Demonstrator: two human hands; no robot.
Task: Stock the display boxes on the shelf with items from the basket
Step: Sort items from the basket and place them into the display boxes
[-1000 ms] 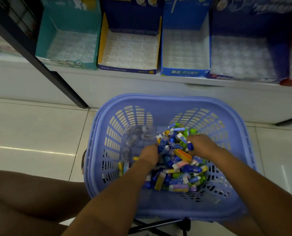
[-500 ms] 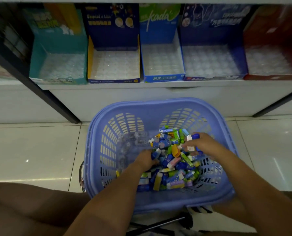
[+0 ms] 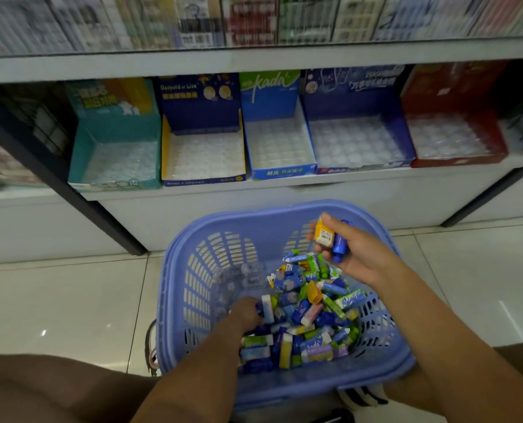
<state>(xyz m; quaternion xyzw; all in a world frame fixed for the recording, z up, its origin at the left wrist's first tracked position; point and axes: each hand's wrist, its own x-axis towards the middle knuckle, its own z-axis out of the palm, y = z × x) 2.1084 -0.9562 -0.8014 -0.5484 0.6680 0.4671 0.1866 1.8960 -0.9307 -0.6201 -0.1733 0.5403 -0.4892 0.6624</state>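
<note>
**Front entry, post at left**

Five display boxes [image 3: 280, 174] touch along the shelf's [image 3: 361, 179] front edge, trays open under the upper shelf board [image 3: 254, 61]. A dark post [image 3: 95, 209] crosses the shelf's left end. The right hand [image 3: 358, 254], gripping erasers [image 3: 324, 236], hangs over the basket's [image 3: 254, 213] far right corner.

The basket [image 3: 254, 215] is of lilac plastic, smooth, with a soft half-matt shine. The packs [image 3: 309, 315] in it have glossy printed wrappers. Beside them lie clear pieces [image 3: 242, 279] of shiny transparent plastic. The yellow pack [image 3: 323, 235] bears a white paper label, and the blue pack [image 3: 339, 243] looks smooth and glossy. The boxes [image 3: 202, 180] are of printed cardboard, each lined with a clear moulded plastic tray [image 3: 205, 154]. The shelf [image 3: 345, 203] is white, smooth and matt. The post [image 3: 107, 228] looks like dark matt metal. The floor [image 3: 55, 300] is of polished, reflecting tiles.
</note>
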